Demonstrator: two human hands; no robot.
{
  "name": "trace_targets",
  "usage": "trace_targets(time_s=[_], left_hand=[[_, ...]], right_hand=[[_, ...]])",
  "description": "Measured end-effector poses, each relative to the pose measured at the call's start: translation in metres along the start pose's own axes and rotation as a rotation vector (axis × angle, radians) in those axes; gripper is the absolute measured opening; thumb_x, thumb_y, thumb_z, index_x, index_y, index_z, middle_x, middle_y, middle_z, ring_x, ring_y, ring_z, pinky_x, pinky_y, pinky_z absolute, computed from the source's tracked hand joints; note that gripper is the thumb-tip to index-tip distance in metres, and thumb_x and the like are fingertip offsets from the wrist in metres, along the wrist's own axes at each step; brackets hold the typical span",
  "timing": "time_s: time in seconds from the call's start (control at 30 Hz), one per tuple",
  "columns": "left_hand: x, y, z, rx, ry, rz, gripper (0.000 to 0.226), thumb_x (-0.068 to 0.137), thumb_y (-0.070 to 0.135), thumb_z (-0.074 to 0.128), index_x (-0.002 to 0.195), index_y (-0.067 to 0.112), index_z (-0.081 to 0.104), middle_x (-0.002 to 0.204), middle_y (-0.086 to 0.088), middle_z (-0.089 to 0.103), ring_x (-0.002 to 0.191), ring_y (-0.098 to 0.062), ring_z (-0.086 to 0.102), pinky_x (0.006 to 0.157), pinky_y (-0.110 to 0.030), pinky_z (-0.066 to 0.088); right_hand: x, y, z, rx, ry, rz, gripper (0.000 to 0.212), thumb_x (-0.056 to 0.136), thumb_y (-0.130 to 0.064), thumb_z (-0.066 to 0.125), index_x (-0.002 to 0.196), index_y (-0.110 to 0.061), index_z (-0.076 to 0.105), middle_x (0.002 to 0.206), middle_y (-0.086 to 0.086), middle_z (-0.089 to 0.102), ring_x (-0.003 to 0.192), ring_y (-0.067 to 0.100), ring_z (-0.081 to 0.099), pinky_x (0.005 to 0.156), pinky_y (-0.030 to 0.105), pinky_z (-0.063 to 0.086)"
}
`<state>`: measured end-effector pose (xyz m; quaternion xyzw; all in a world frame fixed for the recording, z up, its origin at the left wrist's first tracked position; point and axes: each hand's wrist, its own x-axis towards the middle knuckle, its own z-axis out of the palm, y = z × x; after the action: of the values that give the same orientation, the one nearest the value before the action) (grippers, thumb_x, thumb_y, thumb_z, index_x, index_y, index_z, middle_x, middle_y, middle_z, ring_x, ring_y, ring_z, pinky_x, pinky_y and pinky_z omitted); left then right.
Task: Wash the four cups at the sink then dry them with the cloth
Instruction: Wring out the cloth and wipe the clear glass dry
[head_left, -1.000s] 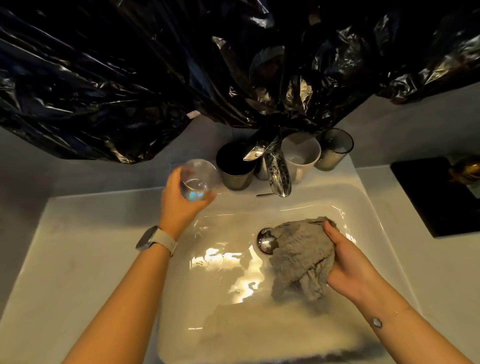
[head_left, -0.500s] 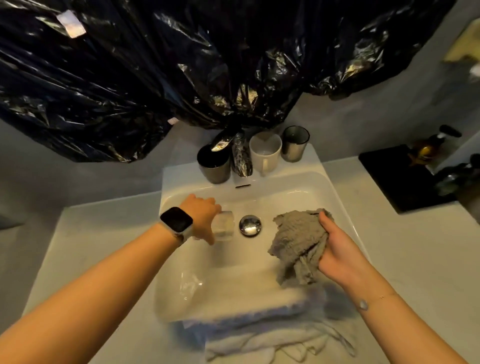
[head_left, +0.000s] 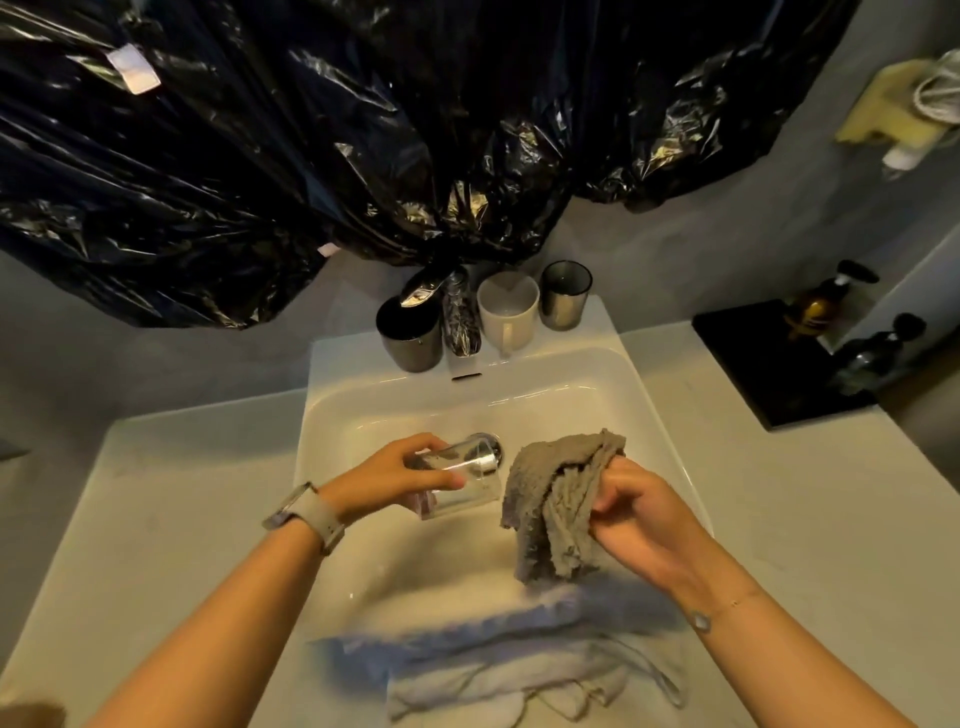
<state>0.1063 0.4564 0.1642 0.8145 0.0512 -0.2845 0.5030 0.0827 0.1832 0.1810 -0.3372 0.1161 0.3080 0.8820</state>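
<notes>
Head view: my left hand (head_left: 387, 475) grips the glass (head_left: 457, 483) sideways, fingers curled around it. My right hand (head_left: 636, 514) pinches the cloth (head_left: 556, 499) just beside the glass.

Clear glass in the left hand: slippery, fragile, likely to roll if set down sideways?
Probably slippery: the clear glass looks wet and smooth, held only by the left hand above the sink. Likely fragile, since its walls are transparent and look thin. Its round, straight sides suggest it would roll if laid on its side.

Clear glass cup (head_left: 457, 480) in left hand (head_left: 387, 475), grey cloth (head_left: 556, 499) in right hand (head_left: 641, 514), above sink (head_left: 649, 395).
</notes>
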Motion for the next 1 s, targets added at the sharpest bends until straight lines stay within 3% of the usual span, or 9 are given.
trace_targets(time_s=[0.13,0.2,0.33,0.43,0.53,0.63,0.73,0.83,1.0], left_hand=[[-0.011,0.004,0.030,-0.247,-0.008,0.064,0.067,0.060,0.060,0.070,0.115,0.022,0.063,0.111,-0.004,0.067,0.096,-0.016,0.068,0.076,-0.027,0.058],[-0.012,0.007,0.042,-0.315,-0.020,0.070,0.059,0.064,0.056,0.070,0.112,0.021,0.066,0.106,-0.004,0.069,0.092,-0.016,0.068,0.074,-0.027,0.057],[-0.012,0.007,0.055,-0.427,-0.065,0.062,0.055,0.071,0.048,0.071,0.112,0.013,0.067,0.099,-0.009,0.068,0.089,-0.019,0.063,0.071,-0.028,0.053],[-0.013,0.009,0.067,-0.514,-0.129,0.025,0.054,0.078,0.043,0.069,0.118,0.007,0.060,0.098,-0.006,0.066,0.088,-0.017,0.064,0.069,-0.027,0.053],[-0.011,0.014,0.082,-0.608,-0.049,-0.013,0.056,0.076,0.048,0.069,0.116,0.010,0.057,0.104,-0.009,0.066,0.092,-0.017,0.067,0.070,-0.031,0.056],[-0.006,0.025,0.092,-0.678,0.069,-0.046,0.063,0.075,0.060,0.072,0.120,0.018,0.063,0.115,-0.007,0.071,0.103,-0.023,0.070,0.086,-0.039,0.058],[-0.001,0.031,0.096,-0.685,0.125,-0.097,0.052,0.087,0.063,0.056,0.119,0.023,0.069,0.110,-0.008,0.074,0.103,-0.028,0.071,0.097,-0.049,0.053],[-0.001,0.031,0.096,-0.715,0.111,-0.175,0.053,0.094,0.061,0.045,0.120,0.023,0.070,0.109,-0.011,0.074,0.105,-0.030,0.070,0.098,-0.048,0.052],[-0.006,0.035,0.098,-0.843,0.005,-0.190,0.048,0.100,0.043,0.040,0.100,0.009,0.073,0.087,-0.014,0.076,0.071,-0.019,0.072,0.064,-0.024,0.055]], right_hand=[[-0.001,0.003,0.000,-0.348,-0.127,0.049,0.069,0.048,0.013,0.052,0.117,0.016,0.047,0.101,0.032,0.053,0.093,0.043,0.052,0.080,0.042,0.047],[-0.001,0.003,-0.004,-0.660,-0.156,0.075,0.061,0.063,0.017,0.053,0.124,0.007,0.048,0.105,0.036,0.060,0.098,0.044,0.061,0.086,0.048,0.055],[-0.003,-0.005,-0.008,-1.200,-0.156,-0.050,0.041,0.077,0.006,0.070,0.115,-0.008,0.061,0.107,0.008,0.071,0.104,0.017,0.067,0.096,0.038,0.052],[-0.005,-0.010,-0.007,-1.267,-0.128,-0.158,0.035,0.069,-0.021,0.086,0.100,-0.023,0.070,0.097,0.002,0.074,0.093,0.017,0.068,0.086,0.031,0.054],[-0.004,-0.005,-0.004,-1.162,0.004,-0.296,0.032,0.065,-0.036,0.080,0.096,-0.027,0.073,0.110,0.001,0.069,0.100,0.006,0.064,0.084,0.020,0.051],[0.000,0.002,0.000,-1.083,0.043,-0.335,0.031,0.069,-0.033,0.076,0.098,-0.024,0.073,0.112,-0.004,0.067,0.100,0.010,0.066,0.082,0.022,0.054],[0.002,0.001,0.003,-1.011,-0.080,-0.177,0.039,0.074,-0.018,0.078,0.110,-0.023,0.064,0.101,-0.004,0.075,0.095,0.016,0.070,0.076,0.024,0.055],[0.005,-0.003,-0.001,-1.121,-0.233,-0.034,0.062,0.073,-0.004,0.079,0.122,-0.029,0.050,0.119,-0.007,0.065,0.111,0.007,0.062,0.089,0.021,0.050],[0.011,-0.006,0.008,-1.220,-0.248,-0.117,0.047,0.074,-0.003,0.080,0.109,-0.030,0.065,0.111,-0.007,0.071,0.107,0.008,0.065,0.094,0.023,0.049]])
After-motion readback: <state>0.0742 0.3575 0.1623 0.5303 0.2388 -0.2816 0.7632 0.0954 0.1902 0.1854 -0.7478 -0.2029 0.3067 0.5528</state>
